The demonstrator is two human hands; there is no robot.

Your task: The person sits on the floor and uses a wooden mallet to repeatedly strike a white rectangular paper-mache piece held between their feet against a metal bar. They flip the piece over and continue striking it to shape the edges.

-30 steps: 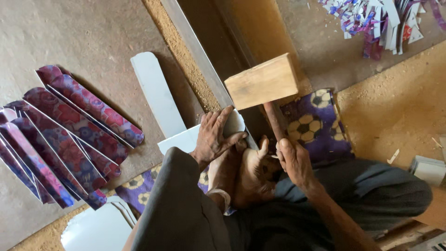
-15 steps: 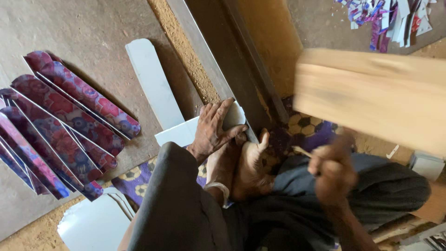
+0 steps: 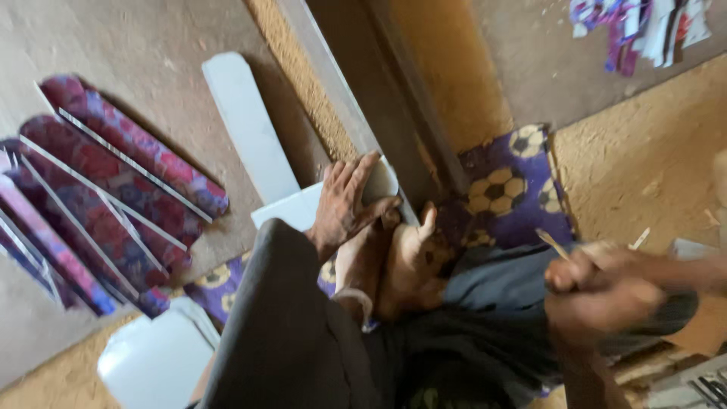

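White sheet piece [image 3: 291,208]: flat on the ground under the left hand, its edge lying against a long grey metal bar [image 3: 344,98].
Left hand [image 3: 344,201]: fingers spread flat, pressing down where the sheet meets the bar; it grips nothing.
Right hand [image 3: 606,291]: blurred, closed in a fist around a thin wooden handle [image 3: 556,244]; the head of the tool is not visible.
Bare foot [image 3: 409,261]: just beside the left hand.
Purple cloth with football print [image 3: 507,189]: under the foot.
Patterned red-purple strips [image 3: 113,189]: fanned at left, well apart.
White rounded strip [image 3: 246,125]: beside the bar.
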